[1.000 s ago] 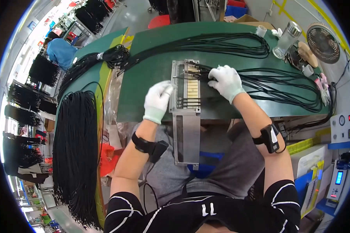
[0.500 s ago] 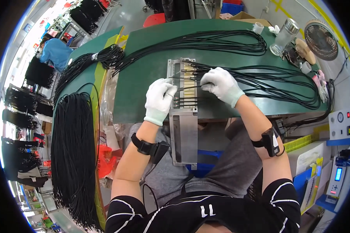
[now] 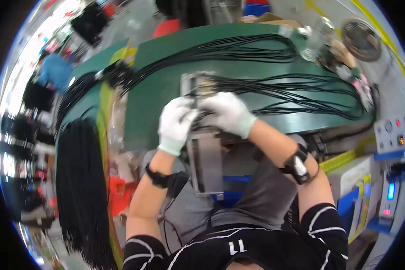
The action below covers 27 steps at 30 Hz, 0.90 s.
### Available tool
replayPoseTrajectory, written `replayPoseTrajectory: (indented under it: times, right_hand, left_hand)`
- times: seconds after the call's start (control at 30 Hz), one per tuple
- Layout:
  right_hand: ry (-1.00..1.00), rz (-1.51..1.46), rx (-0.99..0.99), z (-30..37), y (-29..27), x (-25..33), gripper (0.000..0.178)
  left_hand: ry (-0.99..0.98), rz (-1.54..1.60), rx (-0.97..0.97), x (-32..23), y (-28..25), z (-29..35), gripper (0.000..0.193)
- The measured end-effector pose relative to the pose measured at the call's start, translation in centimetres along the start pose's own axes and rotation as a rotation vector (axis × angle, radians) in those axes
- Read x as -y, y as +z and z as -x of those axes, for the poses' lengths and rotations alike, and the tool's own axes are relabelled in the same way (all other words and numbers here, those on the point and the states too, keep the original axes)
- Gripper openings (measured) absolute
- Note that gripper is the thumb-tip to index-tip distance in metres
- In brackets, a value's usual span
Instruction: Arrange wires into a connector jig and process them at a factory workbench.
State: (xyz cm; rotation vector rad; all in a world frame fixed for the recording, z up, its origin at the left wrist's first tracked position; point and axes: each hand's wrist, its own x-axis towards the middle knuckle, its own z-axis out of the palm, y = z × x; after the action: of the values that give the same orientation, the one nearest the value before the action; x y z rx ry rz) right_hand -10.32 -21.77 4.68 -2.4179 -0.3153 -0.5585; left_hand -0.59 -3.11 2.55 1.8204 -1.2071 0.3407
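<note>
At the near edge of the green counter (image 3: 157, 103), both gloved hands meet over the metal fixture plate (image 3: 205, 157), which overhangs the edge toward the lap. The left hand (image 3: 174, 122) is curled with its fingertips at the plate's left side; the right hand (image 3: 227, 112) lies across the plate's slots, and the two touch. Motion blur hides whether either is pinched on a cable end, so I cannot tell. The black cables (image 3: 292, 92) fan from under the right hand across the counter to the right.

Risks, as I judge them: the plate hangs well past the edge — a tug on the taut cables could tip or slide it; crowded cable ends could seat in the wrong slot or spring free; looped strands could snag one another.

Packaging and markings are few — a brown cardboard box (image 3: 261, 19) behind the counter's far edge, a blue bin (image 3: 257, 8) beside it, and yellow tape lines (image 3: 382, 27) on the floor at far right.
</note>
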Motion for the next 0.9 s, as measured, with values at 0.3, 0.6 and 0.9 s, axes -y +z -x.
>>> replayPoseTrajectory:
  times: [0.3,0.6,0.9]
  right_hand:
    - [-0.007,0.297,-0.039,-0.4,1.7,0.2,0.019]
    - [-0.022,0.495,-0.008,-0.5,3.0,0.0,0.025]
    - [0.009,0.35,-0.003,-0.4,2.3,0.3,0.022]
  left_hand:
    - [-0.14,0.108,0.119,0.6,-0.4,0.8,0.015]
    - [-0.303,0.244,0.157,1.6,-0.2,1.0,0.026]
    - [-0.497,0.435,0.105,0.5,0.0,1.2,0.021]
